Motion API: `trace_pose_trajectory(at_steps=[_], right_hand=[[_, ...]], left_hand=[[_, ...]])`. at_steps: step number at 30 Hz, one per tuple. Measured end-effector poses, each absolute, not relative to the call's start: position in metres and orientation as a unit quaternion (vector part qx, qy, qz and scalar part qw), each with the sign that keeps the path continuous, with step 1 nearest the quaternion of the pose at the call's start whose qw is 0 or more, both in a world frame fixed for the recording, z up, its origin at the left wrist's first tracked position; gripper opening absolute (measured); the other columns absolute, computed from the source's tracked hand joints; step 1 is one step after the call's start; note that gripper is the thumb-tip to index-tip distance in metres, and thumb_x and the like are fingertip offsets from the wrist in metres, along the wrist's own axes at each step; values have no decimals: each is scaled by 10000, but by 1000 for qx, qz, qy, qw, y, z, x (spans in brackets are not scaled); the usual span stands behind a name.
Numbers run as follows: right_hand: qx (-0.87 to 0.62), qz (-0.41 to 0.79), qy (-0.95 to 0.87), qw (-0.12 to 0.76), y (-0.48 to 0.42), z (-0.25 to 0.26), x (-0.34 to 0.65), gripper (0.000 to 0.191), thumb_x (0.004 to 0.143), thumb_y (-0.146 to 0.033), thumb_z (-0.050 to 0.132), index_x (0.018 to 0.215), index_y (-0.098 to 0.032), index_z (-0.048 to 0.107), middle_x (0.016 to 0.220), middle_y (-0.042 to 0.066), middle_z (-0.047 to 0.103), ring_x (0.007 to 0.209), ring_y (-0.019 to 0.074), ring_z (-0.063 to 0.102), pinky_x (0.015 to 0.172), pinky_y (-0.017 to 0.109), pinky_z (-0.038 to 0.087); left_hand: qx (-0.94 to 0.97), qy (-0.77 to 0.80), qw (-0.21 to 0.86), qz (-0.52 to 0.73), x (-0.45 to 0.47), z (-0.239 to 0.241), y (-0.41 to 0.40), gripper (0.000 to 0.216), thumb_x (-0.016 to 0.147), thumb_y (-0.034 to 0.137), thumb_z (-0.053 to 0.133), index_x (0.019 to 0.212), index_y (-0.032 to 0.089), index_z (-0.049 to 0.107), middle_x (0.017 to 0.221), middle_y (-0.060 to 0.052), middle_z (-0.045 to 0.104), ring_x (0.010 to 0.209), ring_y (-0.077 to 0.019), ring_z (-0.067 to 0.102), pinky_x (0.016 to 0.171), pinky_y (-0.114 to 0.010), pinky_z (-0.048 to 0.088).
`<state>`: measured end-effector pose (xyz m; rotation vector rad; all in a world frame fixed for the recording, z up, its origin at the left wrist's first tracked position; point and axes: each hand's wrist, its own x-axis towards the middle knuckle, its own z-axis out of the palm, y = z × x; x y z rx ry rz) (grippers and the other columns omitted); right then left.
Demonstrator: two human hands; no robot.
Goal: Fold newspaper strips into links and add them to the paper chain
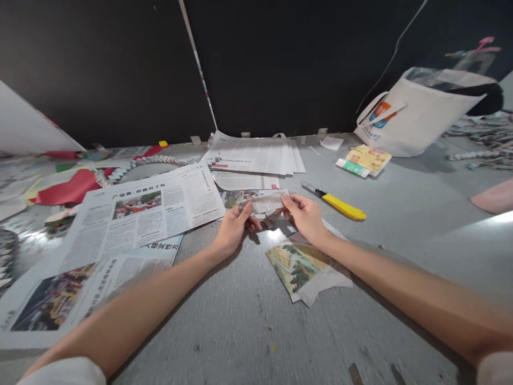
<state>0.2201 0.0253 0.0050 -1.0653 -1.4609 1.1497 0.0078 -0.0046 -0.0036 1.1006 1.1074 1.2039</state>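
Observation:
Between my two hands a small strip of newspaper (266,203) is held just above the grey table. My left hand (234,227) pinches its left end, thumb on top. At the right end, my right hand (302,214) grips it between thumb and fingers. Under and beside my right wrist lie several cut newspaper pieces (298,267), one printed with a green and tan landscape. A yellow box cutter (342,206) rests to the right of my right hand, its blade end toward the hand. Left of my left hand is a large newspaper sheet (140,214).
A newspaper stack (248,155) lies against the black wall (280,64). At the back right stand a white bag (420,112) and a small yellow and green packet (366,160). A folded-paper chain (148,160) and red paper (72,190) are at the left.

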Motion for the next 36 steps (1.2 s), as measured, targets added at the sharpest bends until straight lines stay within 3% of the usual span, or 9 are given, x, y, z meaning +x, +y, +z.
trace_pose_trajectory(at_steps=[15,19,24,27,31,36], right_hand=[[-445,461,-606,472,25,6,220,497,961,-641,652,760,-191,714,595,0,579,509,113,397,473,261,267],[-433,478,-587,489,26,4,219,390,941,-594,684,882,-208,696,659,21,682,540,131,476,487,258,315],[-428,504,-553,506,26,3,217,352,908,-507,700,1098,-212,667,728,39,762,538,140,520,490,258,356],[-423,509,-550,510,25,4,217,281,916,-414,665,1112,-214,660,717,33,762,534,136,534,488,251,358],[-419,516,-535,521,28,3,217,134,898,-335,609,970,-225,638,670,16,726,534,133,545,512,252,376],[-418,525,-511,537,33,-2,217,97,870,-294,596,934,-228,623,629,-11,683,510,120,507,505,241,347]], left_hand=[[440,450,571,527,8,-3,-6,479,960,592,699,768,197,509,627,-59,705,530,-107,569,550,-239,451],[442,438,572,534,7,-3,-6,404,958,564,702,919,194,545,624,-20,695,523,-104,546,552,-230,439],[428,436,586,532,6,1,-5,291,961,381,644,1179,204,567,623,2,686,550,-124,569,562,-223,427],[416,440,591,533,5,5,-6,217,921,319,628,1100,216,561,620,6,672,551,-123,563,572,-225,425],[422,423,611,520,5,10,-11,166,887,318,634,1000,217,568,657,-18,690,606,-147,604,596,-246,439],[468,386,622,494,4,16,-19,181,832,308,606,950,181,660,673,-78,712,641,-183,628,620,-288,437]])
